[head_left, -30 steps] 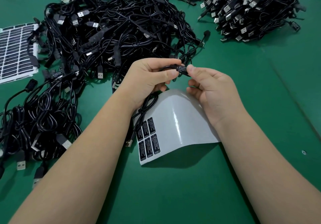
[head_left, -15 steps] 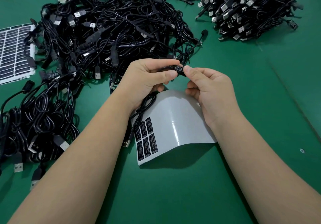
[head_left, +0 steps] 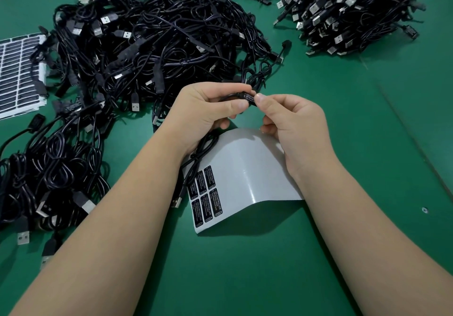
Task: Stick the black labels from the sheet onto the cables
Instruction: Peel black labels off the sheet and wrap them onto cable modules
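- Mid-task, by the look of it at the sticking step: one black label (head_left: 248, 95) with white print sitting on the small controller block of the cable (head_left: 204, 150), held up above the desk (head_left: 343, 119).
- Left hand (head_left: 208, 109) curled round the cable, thumb and forefinger clamped on the block just left of the label; rest of that cable trailing down under the palm and over the sheet (head_left: 247, 168).
- Right hand (head_left: 291, 124) pinching the label's right end, thumb tip pressed against it, other fingers loosely curled beneath.
- Next move, probably: rubbing the label flat along the block so no edge lifts, then setting the cable aside and peeling a fresh label.
- Sheet lying curled on the desk beneath both hands, mostly bare backing; six remaining labels (head_left: 205, 193) grouped at its near-left corner, partly crossed by the hanging cable and its USB plug (head_left: 177, 201).
- In the way: that dangling cable over the labels, needing lifting before the next peel.
- Around: a big tangle of cables (head_left: 152, 41) beyond the hands, another heap (head_left: 56, 176) at the left, a bundled pile (head_left: 353, 14) at the far right.
- A fuller label sheet (head_left: 19, 75) at the left edge, partly under cables.
- Which pile is already labelled: cannot tell.
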`<action>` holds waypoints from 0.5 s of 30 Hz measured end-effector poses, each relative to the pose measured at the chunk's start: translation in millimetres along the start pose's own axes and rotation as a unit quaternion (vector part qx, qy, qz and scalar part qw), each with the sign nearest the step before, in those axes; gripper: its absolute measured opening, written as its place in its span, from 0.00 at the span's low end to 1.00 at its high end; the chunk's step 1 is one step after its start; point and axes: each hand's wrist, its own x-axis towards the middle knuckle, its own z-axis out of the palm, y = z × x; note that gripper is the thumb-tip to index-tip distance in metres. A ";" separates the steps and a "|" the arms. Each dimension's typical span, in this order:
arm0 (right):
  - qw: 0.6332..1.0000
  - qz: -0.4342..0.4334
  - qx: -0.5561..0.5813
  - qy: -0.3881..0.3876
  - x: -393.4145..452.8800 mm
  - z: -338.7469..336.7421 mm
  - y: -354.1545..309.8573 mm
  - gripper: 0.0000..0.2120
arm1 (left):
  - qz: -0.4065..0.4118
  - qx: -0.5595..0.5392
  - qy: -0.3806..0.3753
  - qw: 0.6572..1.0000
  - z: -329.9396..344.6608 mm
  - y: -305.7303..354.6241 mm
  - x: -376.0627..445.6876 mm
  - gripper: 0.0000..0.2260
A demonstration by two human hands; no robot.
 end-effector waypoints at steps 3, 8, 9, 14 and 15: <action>1.000 -0.009 -0.011 0.003 0.0 0.2 0.0 0.08 | 0.006 0.006 -0.008 1.000 -1.2 -0.1 -0.1 0.10; 0.999 -0.016 -0.025 0.014 0.4 0.4 0.3 0.08 | 0.011 0.003 -0.023 1.000 -1.5 -1.6 1.3 0.12; 0.999 -0.016 -0.027 0.017 0.7 0.5 0.3 0.08 | 0.011 0.005 -0.025 1.000 -1.4 -1.8 1.3 0.12; 0.999 -0.024 -0.042 0.023 0.8 0.9 1.0 0.09 | 0.016 0.017 -0.033 0.999 -0.7 -1.0 -0.3 0.11; 0.998 -0.026 -0.044 0.025 1.0 1.0 1.3 0.09 | 0.016 0.020 -0.033 0.999 -0.5 -0.8 -0.3 0.11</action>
